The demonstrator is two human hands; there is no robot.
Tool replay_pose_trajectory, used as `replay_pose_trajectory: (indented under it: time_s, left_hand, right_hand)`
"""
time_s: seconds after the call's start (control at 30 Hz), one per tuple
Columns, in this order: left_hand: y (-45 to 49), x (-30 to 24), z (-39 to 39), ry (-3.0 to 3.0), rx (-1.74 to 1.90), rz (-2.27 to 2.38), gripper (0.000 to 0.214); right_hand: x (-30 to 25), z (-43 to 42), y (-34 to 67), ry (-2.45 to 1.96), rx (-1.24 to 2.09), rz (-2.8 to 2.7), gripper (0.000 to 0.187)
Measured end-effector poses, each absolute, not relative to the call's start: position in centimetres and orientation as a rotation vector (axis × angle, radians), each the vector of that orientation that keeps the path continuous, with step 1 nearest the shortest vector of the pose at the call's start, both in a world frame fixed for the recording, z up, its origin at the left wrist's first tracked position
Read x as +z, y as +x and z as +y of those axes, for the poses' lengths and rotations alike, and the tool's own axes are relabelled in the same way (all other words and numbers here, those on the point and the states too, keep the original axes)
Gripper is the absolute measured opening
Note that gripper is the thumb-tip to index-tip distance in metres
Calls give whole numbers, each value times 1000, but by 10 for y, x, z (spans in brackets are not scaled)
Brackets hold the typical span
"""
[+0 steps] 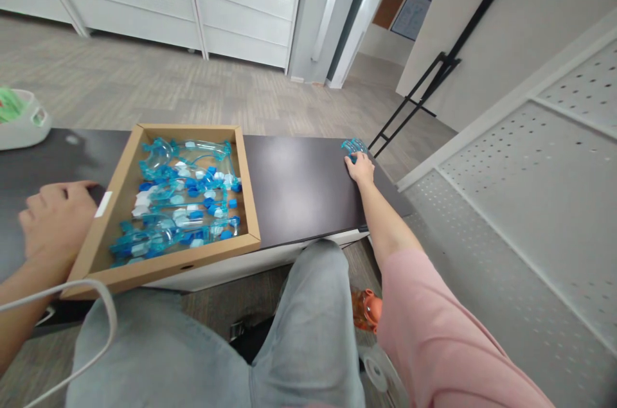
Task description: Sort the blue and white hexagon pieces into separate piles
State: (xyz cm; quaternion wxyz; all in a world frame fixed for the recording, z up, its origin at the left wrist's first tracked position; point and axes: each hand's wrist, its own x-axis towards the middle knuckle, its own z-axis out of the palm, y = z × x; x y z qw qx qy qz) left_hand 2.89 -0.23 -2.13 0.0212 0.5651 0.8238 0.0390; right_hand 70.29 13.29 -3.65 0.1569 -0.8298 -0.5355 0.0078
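Watching through the head cam, I see the right hand (362, 169) at a clear blue plastic piece (354, 146), which sits just past its knuckles on the dark table (299, 189). The left hand (60, 218) is beside the cardboard box (249, 202). Honestly, it's small and partly hidden, so I can't tell if either hand is pinching or just resting. I'd go light and draw fingers in from both sides, since the table's edge is close beyond that right grip and a shove could tip the piece off. Left of it, well apart, the box holds a jumble of blue and white bits (139, 202). White cable (112, 315) crosses the left forearm, so mind snags. White basket (29, 133) is beyond the left hand.
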Motion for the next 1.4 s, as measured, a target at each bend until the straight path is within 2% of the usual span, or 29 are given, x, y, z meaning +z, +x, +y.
replay_pose_trajectory:
  time_s: [0.07,0.2,0.37,0.57,0.77,0.97,1.2,1.3,1.4]
  left_hand:
    - [35,-14,-2,1735,299,2567,98]
    - [43,-7,0,1736,372,2595,81]
    - [43,-5,-2,1753,387,2539,64]
    - [44,-2,-6,1759,447,2483,63]
    - [46,-1,-8,1769,501,2454,58]
    - [47,-6,-5,1753,527,2532,54]
    - [48,-5,-5,1757,517,2540,58]
    - [49,-4,-5,1763,525,2533,56]
    - [49,-5,-6,1752,531,2538,55]
  right_hand:
    - [-33,125,697,-2348,19,-1560,46]
    - [-31,105,679,-2261,31,-1651,39]
    - [-45,70,649,-2020,77,-1842,42]
    - [-52,19,610,-1625,225,-2043,44]
    - [-45,-1,575,-1482,320,-1807,40]
    - [-26,3,528,-1348,386,-1710,48]
    - [9,8,436,-1043,268,-2152,46]
    - [16,15,411,-947,299,-2349,56]
    - [19,20,401,-984,325,-2448,78]
